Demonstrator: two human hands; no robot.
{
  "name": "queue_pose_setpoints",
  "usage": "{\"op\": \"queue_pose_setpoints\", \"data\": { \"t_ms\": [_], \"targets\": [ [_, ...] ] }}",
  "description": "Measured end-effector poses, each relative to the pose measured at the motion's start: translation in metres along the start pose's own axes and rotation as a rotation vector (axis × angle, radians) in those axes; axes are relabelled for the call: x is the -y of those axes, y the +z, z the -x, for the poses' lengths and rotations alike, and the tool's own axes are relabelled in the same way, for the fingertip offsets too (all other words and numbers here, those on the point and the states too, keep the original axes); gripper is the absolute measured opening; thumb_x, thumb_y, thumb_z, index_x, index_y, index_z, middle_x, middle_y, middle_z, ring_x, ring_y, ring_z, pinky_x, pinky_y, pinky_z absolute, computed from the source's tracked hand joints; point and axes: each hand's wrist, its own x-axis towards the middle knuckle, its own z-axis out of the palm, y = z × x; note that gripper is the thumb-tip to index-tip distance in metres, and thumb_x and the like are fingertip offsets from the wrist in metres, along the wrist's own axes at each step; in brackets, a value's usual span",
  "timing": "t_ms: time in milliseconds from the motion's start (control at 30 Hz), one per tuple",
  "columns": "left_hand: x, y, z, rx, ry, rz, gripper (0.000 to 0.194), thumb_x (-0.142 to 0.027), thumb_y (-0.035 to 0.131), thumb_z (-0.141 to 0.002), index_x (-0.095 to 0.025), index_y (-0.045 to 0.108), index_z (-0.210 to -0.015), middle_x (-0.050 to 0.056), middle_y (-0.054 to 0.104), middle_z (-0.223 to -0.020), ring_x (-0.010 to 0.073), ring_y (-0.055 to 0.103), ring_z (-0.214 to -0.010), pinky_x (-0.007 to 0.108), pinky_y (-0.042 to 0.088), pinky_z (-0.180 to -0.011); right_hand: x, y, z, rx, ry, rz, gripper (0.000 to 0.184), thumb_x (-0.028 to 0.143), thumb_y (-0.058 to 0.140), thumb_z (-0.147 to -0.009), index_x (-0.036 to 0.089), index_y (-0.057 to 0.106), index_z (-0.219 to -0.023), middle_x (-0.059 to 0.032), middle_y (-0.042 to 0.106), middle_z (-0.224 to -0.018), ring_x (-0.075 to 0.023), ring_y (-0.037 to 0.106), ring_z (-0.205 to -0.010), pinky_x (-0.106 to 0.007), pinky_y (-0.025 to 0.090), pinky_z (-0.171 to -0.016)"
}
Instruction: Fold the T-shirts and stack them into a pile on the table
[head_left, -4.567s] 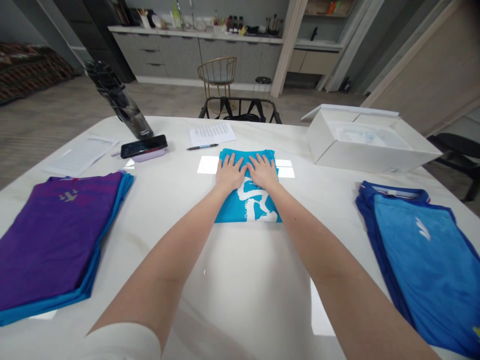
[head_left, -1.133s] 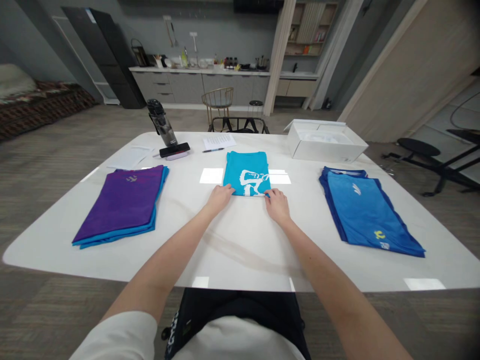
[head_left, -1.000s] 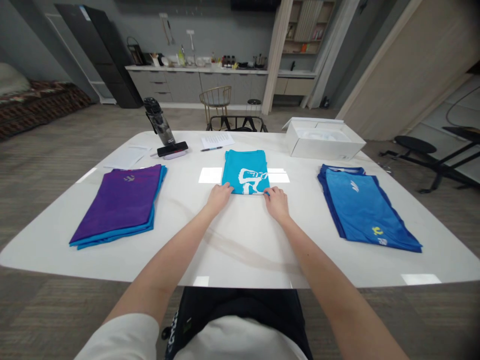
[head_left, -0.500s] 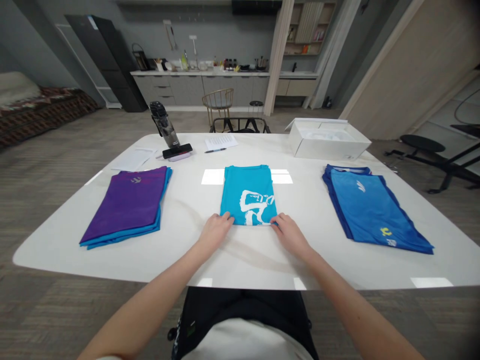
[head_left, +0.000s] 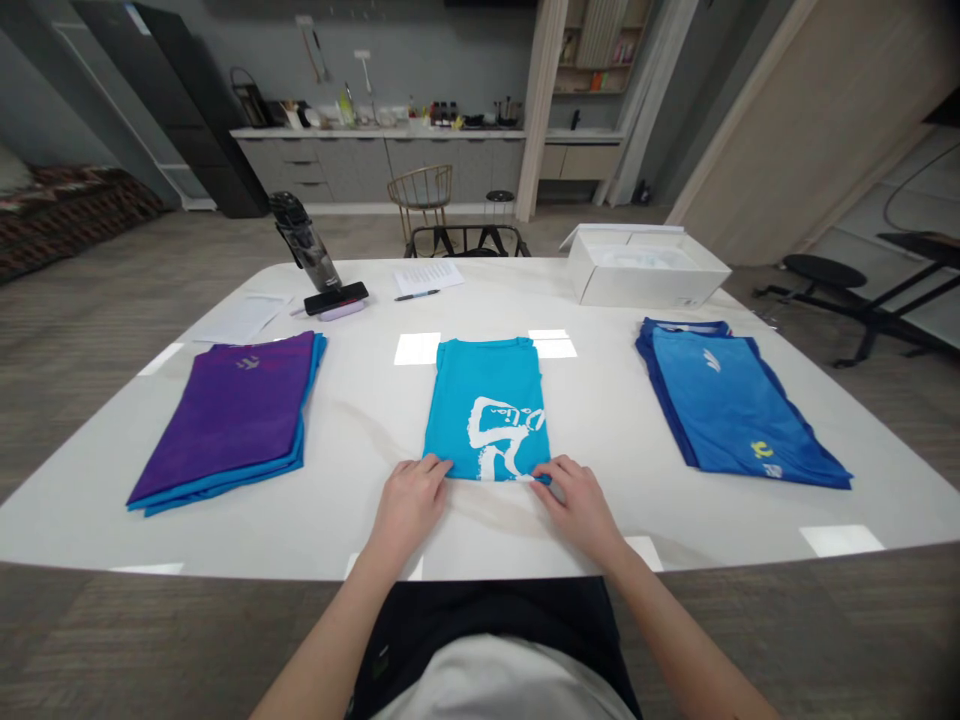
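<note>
Strips of white tabletop [head_left: 360, 440] part the turquoise T-shirt [head_left: 487, 400] from the purple stack [head_left: 225, 420], left, and blue shirts [head_left: 735, 405], right; phone [head_left: 336, 298], bottle [head_left: 304, 240] and white box [head_left: 645, 280] crowd the far edge.

Matt turquoise cloth T-shirt [head_left: 457, 400] lying on a smooth, glossy white tabletop [head_left: 360, 430].

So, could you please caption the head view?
Left hand and right hand touch the near edge of a folded turquoise T-shirt

An open-plan living space, with a grey kitchen counter [head_left: 375, 150] and patterned sofa [head_left: 67, 190].
</note>
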Motion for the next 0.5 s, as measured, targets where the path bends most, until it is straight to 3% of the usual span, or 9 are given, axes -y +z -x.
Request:
{"op": "queue_pose_setpoints", "data": {
  "t_ms": [100, 200, 333, 433, 500],
  "targets": [
    [0.002, -0.013, -0.017, 0.056, 0.033, 0.013, 0.032, -0.029, 0.045, -0.104, -0.023, 0.075, -0.112, 0.007, 0.076, -0.097, 0.0231, 0.07, -0.085, 0.041, 0.05, -0.087, -0.005, -0.008, -0.01, 0.076, -0.011, -0.06, 0.023, 0.037, 0.048, -0.106, 0.028, 0.069, -0.105, -0.0039, 0.07, -0.101, -0.0223, 0.066, -0.095, -0.038, 0.046, -0.083],
    [0.013, -0.021, -0.049, 0.143, 0.047, -0.007, 0.035, -0.033, 0.041, -0.106, -0.024, 0.075, -0.11, 0.006, 0.076, -0.096, 0.0226, 0.07, -0.081, 0.04, 0.049, -0.084, -0.019, -0.014, -0.04, 0.113, -0.043, -0.043, 0.023, 0.038, 0.051, -0.104, 0.026, 0.069, -0.111, -0.0041, 0.07, -0.096, -0.0232, 0.065, -0.092, -0.038, 0.049, -0.085],
    [0.032, -0.014, -0.112, 0.088, 0.001, -0.085, 0.036, -0.029, 0.045, -0.103, -0.024, 0.063, -0.134, 0.012, 0.069, -0.128, 0.0286, 0.066, -0.114, 0.043, 0.045, -0.097, -0.042, -0.015, -0.108, 0.03, -0.022, 0.008, 0.027, 0.037, 0.053, -0.102, 0.023, 0.067, -0.119, -0.0097, 0.068, -0.111, -0.0265, 0.064, -0.107, -0.041, 0.049, -0.097],
    [0.045, -0.002, -0.16, 0.059, -0.084, -0.066, 0.049, -0.033, 0.049, -0.101, -0.022, 0.05, -0.148, 0.018, 0.051, -0.152, 0.0355, 0.053, -0.134, 0.052, 0.038, -0.109, -0.054, -0.011, -0.162, 0.013, 0.105, 0.0, 0.046, 0.037, 0.06, -0.097, 0.017, 0.057, -0.139, -0.017, 0.062, -0.132, -0.0304, 0.062, -0.118, -0.042, 0.049, -0.101],
    [0.051, 0.006, -0.186, 0.101, -0.209, 0.003, 0.059, -0.039, 0.051, -0.1, -0.02, 0.041, -0.155, 0.022, 0.042, -0.159, 0.0398, 0.047, -0.14, 0.056, 0.035, -0.111, -0.057, -0.008, -0.191, 0.007, 0.218, -0.052, 0.051, 0.038, 0.066, -0.094, 0.015, 0.057, -0.139, -0.0192, 0.063, -0.134, -0.0316, 0.063, -0.119, -0.041, 0.05, -0.1]
  ]
}}
